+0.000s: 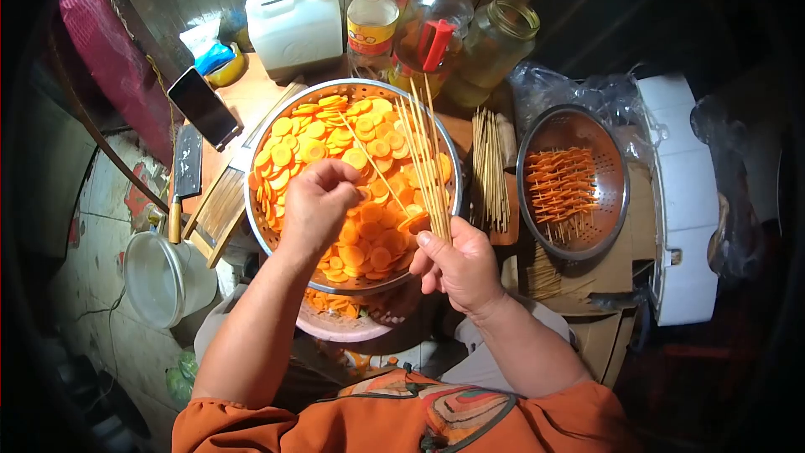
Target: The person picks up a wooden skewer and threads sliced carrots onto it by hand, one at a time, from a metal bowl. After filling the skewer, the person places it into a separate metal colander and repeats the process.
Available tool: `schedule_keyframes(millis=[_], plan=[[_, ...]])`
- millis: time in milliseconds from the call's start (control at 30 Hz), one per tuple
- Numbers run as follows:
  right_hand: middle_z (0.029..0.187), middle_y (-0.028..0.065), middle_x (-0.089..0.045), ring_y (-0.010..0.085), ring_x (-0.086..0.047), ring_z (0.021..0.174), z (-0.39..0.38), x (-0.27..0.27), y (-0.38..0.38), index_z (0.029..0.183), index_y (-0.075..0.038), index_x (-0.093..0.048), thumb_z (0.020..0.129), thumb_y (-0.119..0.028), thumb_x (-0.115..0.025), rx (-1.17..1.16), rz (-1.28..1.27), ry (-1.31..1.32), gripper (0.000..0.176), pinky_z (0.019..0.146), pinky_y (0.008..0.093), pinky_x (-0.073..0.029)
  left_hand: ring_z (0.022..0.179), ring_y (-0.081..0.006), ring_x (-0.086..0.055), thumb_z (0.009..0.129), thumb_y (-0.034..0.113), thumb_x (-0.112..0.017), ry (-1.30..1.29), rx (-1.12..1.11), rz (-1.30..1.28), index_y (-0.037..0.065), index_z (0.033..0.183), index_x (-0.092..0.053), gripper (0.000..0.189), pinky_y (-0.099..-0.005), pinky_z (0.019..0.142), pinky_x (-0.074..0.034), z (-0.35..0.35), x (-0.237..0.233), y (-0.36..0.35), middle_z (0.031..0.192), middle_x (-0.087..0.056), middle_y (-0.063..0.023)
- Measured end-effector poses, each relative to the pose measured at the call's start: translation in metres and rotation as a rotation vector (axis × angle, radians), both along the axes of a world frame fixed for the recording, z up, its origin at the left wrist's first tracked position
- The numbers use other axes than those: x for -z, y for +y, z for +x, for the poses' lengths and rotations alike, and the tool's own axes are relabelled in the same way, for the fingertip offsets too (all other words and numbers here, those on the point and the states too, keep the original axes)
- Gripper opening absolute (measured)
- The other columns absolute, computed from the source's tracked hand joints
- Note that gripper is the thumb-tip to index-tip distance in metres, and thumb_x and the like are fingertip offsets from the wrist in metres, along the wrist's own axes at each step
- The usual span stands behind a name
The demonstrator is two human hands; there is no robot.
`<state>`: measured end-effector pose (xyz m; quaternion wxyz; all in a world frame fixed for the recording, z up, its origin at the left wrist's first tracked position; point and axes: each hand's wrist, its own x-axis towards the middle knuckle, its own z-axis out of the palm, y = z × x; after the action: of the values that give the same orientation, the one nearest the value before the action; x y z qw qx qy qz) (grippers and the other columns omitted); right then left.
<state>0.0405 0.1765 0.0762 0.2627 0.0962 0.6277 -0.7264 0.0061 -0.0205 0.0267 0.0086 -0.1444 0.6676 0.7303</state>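
My right hand (459, 267) is closed around a bundle of bamboo skewers (426, 159), which point upward. One separate skewer (376, 169) slants up to the left from that hand, with a few carrot slices (412, 222) threaded at its lower end by my thumb. My left hand (320, 208) hovers over the carrots with fingers pinched together; what they hold, if anything, is partly hidden. Under both hands sits a perforated metal colander (267, 136) heaped with round carrot slices (373, 239).
At right, a second colander (616, 138) holds threaded carrot skewers (560, 184). More bare skewers (490, 172) lie between the colanders. Bottles, a white jug (293, 29) and a glass jar (499, 42) line the back. A cleaver (187, 164), phone (204, 107) and wooden slicer (225, 210) lie left, above a bucket (155, 278).
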Motion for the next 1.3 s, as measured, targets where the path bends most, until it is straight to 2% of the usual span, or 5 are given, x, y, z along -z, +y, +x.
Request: schedule_keyframes(millis=[133, 333, 567, 700, 1300], plan=[[0.066, 0.0053, -0.060, 0.0067, -0.049, 0.043, -0.003, -0.003, 0.003, 0.093, -0.002, -0.054, 0.090, -0.016, -0.053, 0.004, 0.039, 0.036, 0.015, 0.041, 0.0175, -0.040, 0.077, -0.0254, -0.061, 0.078, 0.012, -0.068, 0.235, -0.068, -0.888, -0.001, 0.101, -0.059, 0.028, -0.0327, 0.072, -0.050, -0.026, 0.021, -0.001, 0.090, -0.061, -0.0149], [0.066, 0.0047, -0.060, 0.0064, -0.050, 0.044, -0.006, -0.007, 0.006, 0.093, -0.001, -0.054, 0.090, -0.017, -0.053, -0.011, 0.020, 0.049, 0.017, 0.042, 0.0177, -0.041, 0.084, -0.0330, -0.059, 0.072, 0.013, -0.071, -0.007, -0.032, -0.992, -0.001, 0.090, -0.059, 0.025, -0.0376, 0.075, -0.048, -0.033, 0.006, 0.009, 0.092, -0.059, -0.0186], [0.065, 0.0045, -0.060, 0.0067, -0.050, 0.045, -0.001, -0.008, 0.015, 0.093, -0.001, -0.055, 0.090, -0.017, -0.053, -0.061, -0.002, 0.027, 0.017, 0.042, 0.0180, -0.041, 0.057, -0.0098, -0.060, 0.077, 0.007, -0.068, -0.238, 0.007, -0.176, 0.009, 0.073, -0.055, 0.014, -0.0204, 0.047, -0.044, -0.024, -0.009, -0.024, 0.068, -0.060, -0.0009], [0.065, 0.0051, -0.059, 0.0071, -0.050, 0.045, 0.006, -0.010, 0.019, 0.094, 0.000, -0.055, 0.090, -0.015, -0.053, -0.204, 0.051, -0.022, 0.015, 0.041, 0.0176, -0.041, 0.063, -0.0154, -0.063, 0.081, 0.004, -0.060, -0.179, -0.187, 0.382, 0.007, 0.092, -0.052, 0.014, -0.0246, 0.053, -0.053, -0.013, -0.019, -0.042, 0.079, -0.061, -0.0045], [0.064, 0.0036, -0.058, 0.0059, -0.051, 0.047, 0.009, -0.016, 0.013, 0.092, 0.000, -0.055, 0.089, -0.012, -0.054, -0.253, 0.079, -0.060, 0.012, 0.042, 0.0172, -0.043, 0.067, -0.0137, -0.062, 0.077, 0.000, -0.061, 0.031, -0.303, 0.321, 0.005, 0.085, -0.056, 0.011, -0.0247, 0.058, -0.051, -0.002, -0.013, -0.056, 0.077, -0.061, -0.0044]])
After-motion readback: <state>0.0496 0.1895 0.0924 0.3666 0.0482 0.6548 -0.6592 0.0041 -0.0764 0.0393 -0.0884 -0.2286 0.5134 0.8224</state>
